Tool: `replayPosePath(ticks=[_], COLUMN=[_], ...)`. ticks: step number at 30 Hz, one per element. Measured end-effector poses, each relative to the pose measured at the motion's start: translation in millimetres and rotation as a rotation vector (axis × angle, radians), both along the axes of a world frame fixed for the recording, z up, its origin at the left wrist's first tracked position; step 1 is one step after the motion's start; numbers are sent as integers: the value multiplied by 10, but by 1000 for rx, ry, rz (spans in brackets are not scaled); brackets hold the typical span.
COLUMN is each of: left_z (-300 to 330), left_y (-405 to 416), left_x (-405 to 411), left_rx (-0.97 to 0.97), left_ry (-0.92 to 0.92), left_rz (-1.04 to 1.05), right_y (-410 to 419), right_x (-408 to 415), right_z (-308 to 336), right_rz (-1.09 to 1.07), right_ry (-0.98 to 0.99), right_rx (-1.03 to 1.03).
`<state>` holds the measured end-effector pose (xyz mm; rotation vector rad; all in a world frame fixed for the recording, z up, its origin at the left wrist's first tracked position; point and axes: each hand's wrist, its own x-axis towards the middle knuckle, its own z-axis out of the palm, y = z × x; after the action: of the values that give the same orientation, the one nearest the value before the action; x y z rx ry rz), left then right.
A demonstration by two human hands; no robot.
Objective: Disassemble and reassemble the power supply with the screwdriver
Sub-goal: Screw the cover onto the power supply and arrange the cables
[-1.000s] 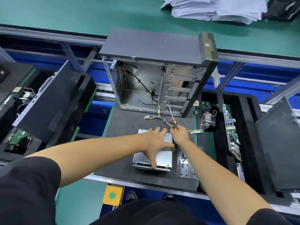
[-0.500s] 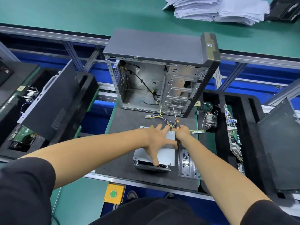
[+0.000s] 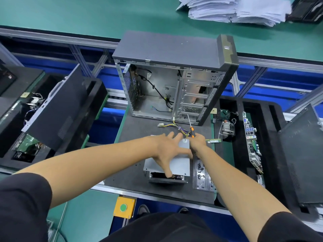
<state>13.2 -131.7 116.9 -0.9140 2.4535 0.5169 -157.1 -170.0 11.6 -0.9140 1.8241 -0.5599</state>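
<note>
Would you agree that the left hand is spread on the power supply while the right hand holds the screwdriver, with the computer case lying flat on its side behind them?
Not quite: in the head view the computer case stands upright with its open side facing the person. The rest holds: the left hand is spread on the power supply and the right hand holds the screwdriver.

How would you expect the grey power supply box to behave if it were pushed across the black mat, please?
The power supply is a flat-sided metal box, so probably stiff and heavy for its size. It likely slides rather than tips. Its wire bundle looks floppy and would trail behind.
</note>
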Motion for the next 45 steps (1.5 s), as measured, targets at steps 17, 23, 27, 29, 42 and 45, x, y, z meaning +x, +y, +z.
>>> replayPosePath(ticks=[17,23,27,29,42,45], left_z=[-21,14,3,9,-12,-45], left_y=[56,76,104,100,140,161], left_x=[-3,11,9,8,2,67], left_rx=[-3,-45,-76,-80,-146,-157], left_ry=[57,70,72,68,15,25], left_rz=[12,10,-3,-5,-26,-6], right_y=[19,27,34,29,28,27], right_x=[-38,-32,-46,-44,-40,-17], right_z=[29,46,46,45,3,5], right_rz=[29,19,17,21,34,40], right_ry=[-63,-93,-84,-73,-78,-99], right_rx=[5,-13,-8,-9,-17,-19])
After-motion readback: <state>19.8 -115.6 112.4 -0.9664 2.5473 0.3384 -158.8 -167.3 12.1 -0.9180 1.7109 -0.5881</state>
